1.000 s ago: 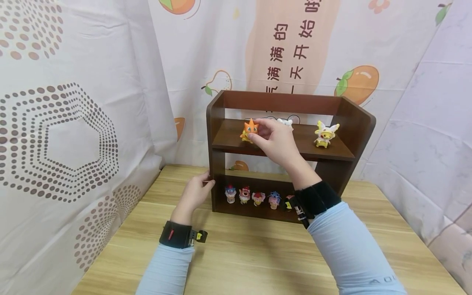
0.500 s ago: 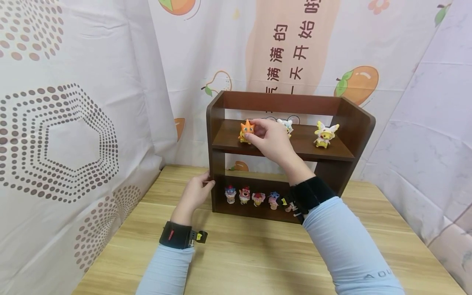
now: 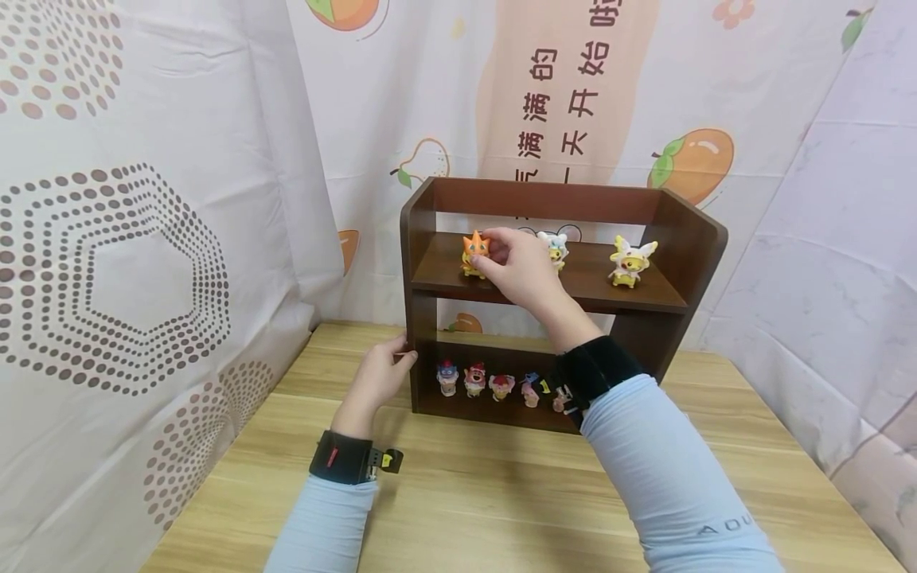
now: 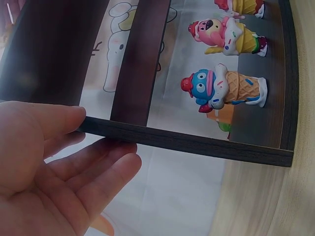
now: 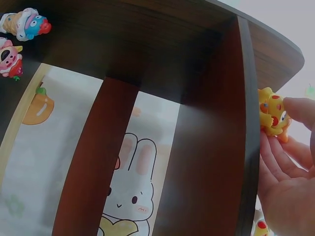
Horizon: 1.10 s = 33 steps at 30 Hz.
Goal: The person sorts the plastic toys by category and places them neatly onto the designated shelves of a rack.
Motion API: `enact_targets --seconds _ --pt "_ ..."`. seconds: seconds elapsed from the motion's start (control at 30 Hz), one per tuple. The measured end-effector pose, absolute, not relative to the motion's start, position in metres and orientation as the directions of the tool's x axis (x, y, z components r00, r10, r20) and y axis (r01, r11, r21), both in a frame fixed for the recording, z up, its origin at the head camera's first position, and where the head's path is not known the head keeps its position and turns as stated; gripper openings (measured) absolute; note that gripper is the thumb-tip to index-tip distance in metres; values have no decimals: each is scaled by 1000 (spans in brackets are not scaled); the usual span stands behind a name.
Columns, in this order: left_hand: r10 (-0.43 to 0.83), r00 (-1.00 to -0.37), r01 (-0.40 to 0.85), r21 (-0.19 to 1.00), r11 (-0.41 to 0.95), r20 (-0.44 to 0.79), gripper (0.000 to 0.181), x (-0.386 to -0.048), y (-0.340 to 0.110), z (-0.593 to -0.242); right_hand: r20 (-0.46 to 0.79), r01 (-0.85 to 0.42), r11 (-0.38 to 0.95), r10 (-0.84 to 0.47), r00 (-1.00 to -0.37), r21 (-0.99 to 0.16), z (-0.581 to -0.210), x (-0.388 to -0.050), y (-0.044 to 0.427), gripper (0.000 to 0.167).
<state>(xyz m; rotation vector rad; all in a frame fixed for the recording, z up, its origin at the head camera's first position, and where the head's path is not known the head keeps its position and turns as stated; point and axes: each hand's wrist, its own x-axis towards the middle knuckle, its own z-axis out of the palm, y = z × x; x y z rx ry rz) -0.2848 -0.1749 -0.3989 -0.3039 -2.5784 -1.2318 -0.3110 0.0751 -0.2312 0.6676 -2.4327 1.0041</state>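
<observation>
My right hand [image 3: 526,269] pinches a yellow figurine with a spiky orange hood [image 3: 476,245] at the left part of the upper shelf. In the right wrist view the yellow figurine [image 5: 273,114] sits between thumb and fingers, its base at or against the board. The left hand [image 3: 381,372] grips the left side panel of a dark brown two-tier shelf [image 3: 423,318]; in the left wrist view the thumb lies on one side of the panel's edge and the fingers on the other. On the same upper board stand a white-hooded figurine [image 3: 555,248] and a yellow figurine with white ears [image 3: 630,263].
Along the lower tier stands a row of ice-cream-cone figurines, among them a blue-faced one [image 3: 447,378] and a red one [image 3: 474,380]; the right wrist strap partly hides the row's right end. Under the shelf is a wooden table [image 3: 458,493]. Printed curtains hang behind and beside it.
My right hand has moved slightly left with the orange-hooded figurine, uncovering more of the white-hooded one. The left hand stays on the side panel.
</observation>
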Motion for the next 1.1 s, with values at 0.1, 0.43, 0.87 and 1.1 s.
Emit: enact_targets --seconds 0.1,0.43,0.87,1.1 --pt "70 -946 290 731 618 315 49 -285 -175 -398 545 -567 626 -257 -798 -535 -231 -313 73 46" --pt "71 -947 287 726 625 313 49 -285 -175 -397 542 -550 640 -238 -806 -537 -232 -318 70 47" --pt "72 -949 281 725 628 306 50 -285 -175 -398 532 -541 653 -240 -812 -530 -232 -317 70 46" --pt "78 -945 294 719 630 318 50 -285 -176 -399 537 -545 652 -241 -808 -527 -231 -316 68 45"
